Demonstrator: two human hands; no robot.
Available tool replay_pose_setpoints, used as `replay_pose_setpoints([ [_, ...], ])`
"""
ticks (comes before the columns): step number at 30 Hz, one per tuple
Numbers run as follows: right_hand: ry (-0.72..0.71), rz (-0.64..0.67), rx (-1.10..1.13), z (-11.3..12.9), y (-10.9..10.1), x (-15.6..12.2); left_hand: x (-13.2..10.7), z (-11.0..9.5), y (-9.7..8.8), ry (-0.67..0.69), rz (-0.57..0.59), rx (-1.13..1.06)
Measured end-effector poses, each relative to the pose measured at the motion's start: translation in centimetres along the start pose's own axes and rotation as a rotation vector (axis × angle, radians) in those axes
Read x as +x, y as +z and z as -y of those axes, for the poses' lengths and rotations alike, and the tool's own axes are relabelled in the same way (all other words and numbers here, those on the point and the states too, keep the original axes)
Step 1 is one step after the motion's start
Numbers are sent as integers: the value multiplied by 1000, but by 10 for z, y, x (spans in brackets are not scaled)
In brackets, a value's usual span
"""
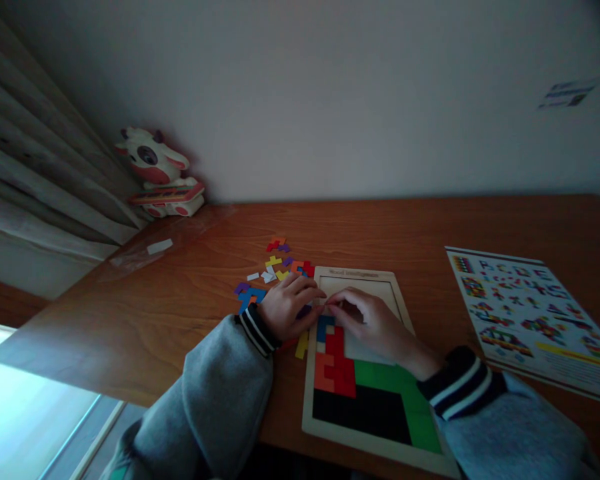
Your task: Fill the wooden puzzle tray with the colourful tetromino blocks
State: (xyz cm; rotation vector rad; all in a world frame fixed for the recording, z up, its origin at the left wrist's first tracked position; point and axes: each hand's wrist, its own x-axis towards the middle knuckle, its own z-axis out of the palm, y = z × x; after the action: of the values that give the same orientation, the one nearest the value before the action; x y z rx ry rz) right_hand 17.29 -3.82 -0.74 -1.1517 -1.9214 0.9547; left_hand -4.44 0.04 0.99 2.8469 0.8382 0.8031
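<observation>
A wooden puzzle board (309,403) lies on the table, its near part filled with black (360,411), green (423,413), red (344,373) and orange (323,379) pieces. A blue piece (324,328) and small white squares sit along its left side. Over the board's left edge, my left hand (293,307) has its fingertips drawn together. My right hand (377,327) pinches close beside it, above the bare upper area of the board. The fingertips of both hands nearly meet, and whatever they grip is too small or hidden to name.
Loose coloured pieces (273,261) are scattered left of the board, with a yellow piece (301,345) near its edge. A printed pattern sheet (535,313) lies to the right. At the back left stand a cow toy (155,163) and a plastic bag (140,257).
</observation>
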Motion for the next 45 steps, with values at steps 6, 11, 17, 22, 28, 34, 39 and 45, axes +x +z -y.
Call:
replay_pose_setpoints([
  [6, -45, 92, -222, -1, -18, -2, -4, 2, 2, -6, 95, -49],
  [11, -41, 171, -279, 2, -22, -4, -5, -1, -2, -4, 152, -92],
  [17, -36, 189, -329, 0, -20, -5, -9, -3, -2, -21, 211, -130],
  [22, -59, 165, -359, -4, -18, -5, -10, -2, -3, -27, 236, -136],
  [28, -72, 147, -344, -3, -17, -5, -7, -3, -5, -5, 238, -118],
  [34, -74, 141, -305, 3, -19, -4, -5, 10, -3, -278, 70, 198],
  [39, -74, 148, -285, 2, -19, -4, -10, 27, -14, -652, 102, 473],
  [45, -66, 144, -262, 1, -19, -4, -13, 35, -19, -719, 232, 447],
])
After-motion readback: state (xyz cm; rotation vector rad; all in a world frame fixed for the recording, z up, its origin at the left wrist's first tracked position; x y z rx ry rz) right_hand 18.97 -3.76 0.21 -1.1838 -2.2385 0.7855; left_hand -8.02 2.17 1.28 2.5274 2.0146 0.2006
